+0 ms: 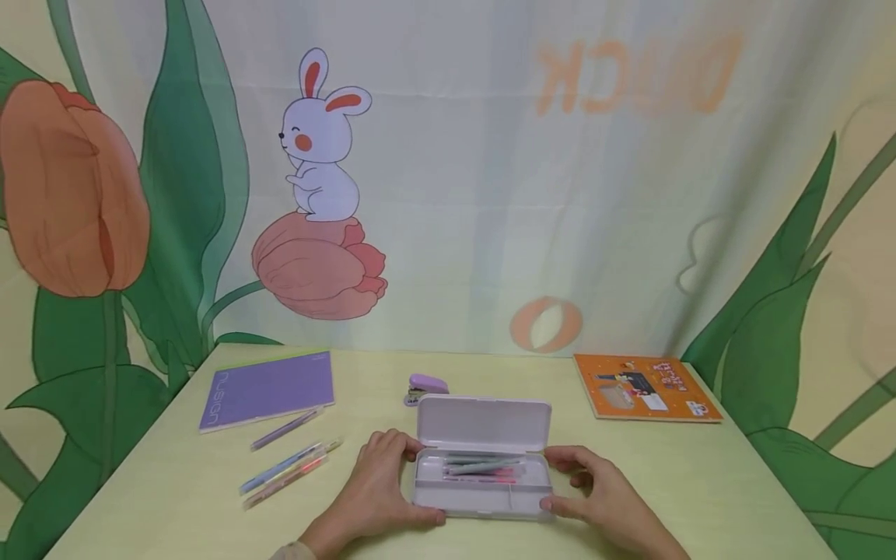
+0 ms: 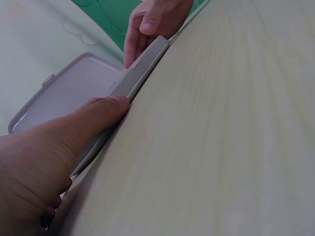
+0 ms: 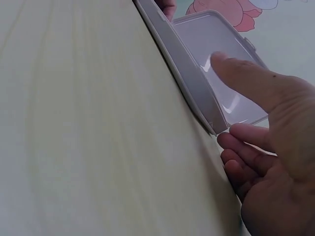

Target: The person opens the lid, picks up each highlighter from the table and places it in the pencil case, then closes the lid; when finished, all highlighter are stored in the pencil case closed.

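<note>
A pale grey pencil case (image 1: 462, 498) lies on the table with its lid (image 1: 484, 424) raised at the back. Several green and pink pens (image 1: 483, 467) lie in its rear compartment. My left hand (image 1: 378, 482) grips the case's left end, thumb (image 2: 110, 108) along the front edge and fingers by the back left corner. At the right end is my right hand (image 1: 595, 490), its thumb (image 3: 236, 71) raised near the front corner and its loosely bent fingers (image 3: 246, 150) beside the end wall.
Left of the case lie several pens (image 1: 287, 474) and a purple notebook (image 1: 273, 389). A purple stapler (image 1: 427, 385) sits behind the lid. Toward the back right is an orange book (image 1: 644, 389). A printed curtain (image 1: 448, 233) hangs along the table's far edge.
</note>
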Motion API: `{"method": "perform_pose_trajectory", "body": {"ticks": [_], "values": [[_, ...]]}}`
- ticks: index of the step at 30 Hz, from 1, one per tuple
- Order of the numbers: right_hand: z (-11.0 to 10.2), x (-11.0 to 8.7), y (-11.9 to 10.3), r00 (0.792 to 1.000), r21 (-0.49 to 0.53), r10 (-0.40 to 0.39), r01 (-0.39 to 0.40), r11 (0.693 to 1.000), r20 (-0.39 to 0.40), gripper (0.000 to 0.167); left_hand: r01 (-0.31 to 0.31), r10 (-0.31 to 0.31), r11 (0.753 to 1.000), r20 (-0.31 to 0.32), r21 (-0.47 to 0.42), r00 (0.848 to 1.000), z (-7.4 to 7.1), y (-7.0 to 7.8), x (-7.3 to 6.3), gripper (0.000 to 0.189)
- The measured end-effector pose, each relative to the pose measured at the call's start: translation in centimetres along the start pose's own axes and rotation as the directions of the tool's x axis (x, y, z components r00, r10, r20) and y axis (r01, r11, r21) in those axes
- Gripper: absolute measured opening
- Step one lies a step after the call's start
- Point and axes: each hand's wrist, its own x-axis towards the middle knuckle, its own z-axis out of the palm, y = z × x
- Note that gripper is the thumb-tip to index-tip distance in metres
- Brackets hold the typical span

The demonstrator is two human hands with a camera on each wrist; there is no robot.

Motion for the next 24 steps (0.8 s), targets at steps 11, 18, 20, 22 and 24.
{"method": "perform_pose_trajectory", "body": {"ticks": [11, 18, 20, 22, 24], "values": [[0.1, -0.2, 0.2, 0.998, -0.150, -0.034, 0.040, 0.988, 0.045, 0.088, -0.008, 0.005, 0.999, 0.087, 0.037, 0.996, -1.9, 0.8, 0.5, 0.099], [0.2, -0.2, 0.2, 0.997, -0.175, -0.063, 0.068, 0.982, 0.034, 0.087, -0.023, 0.022, 1.000, 0.144, 0.008, 0.989, -4.8, 0.1, 1.3, 0.082], [0.2, -0.2, 0.4, 0.997, -0.178, -0.070, 0.073, 0.981, 0.028, 0.087, -0.033, 0.035, 0.999, 0.115, -0.025, 0.993, -5.7, -0.2, 1.6, 0.074], [0.2, -0.1, 0.5, 0.997, -0.176, -0.074, 0.078, 0.981, 0.027, 0.087, -0.033, 0.037, 0.998, 0.077, -0.053, 0.996, -6.9, -0.6, 1.7, 0.067], [0.3, -0.1, 0.5, 0.997, -0.170, -0.073, 0.078, 0.982, 0.032, 0.087, -0.014, 0.016, 0.998, 0.031, -0.064, 0.999, -8.3, -1.1, 1.7, 0.060]]}}
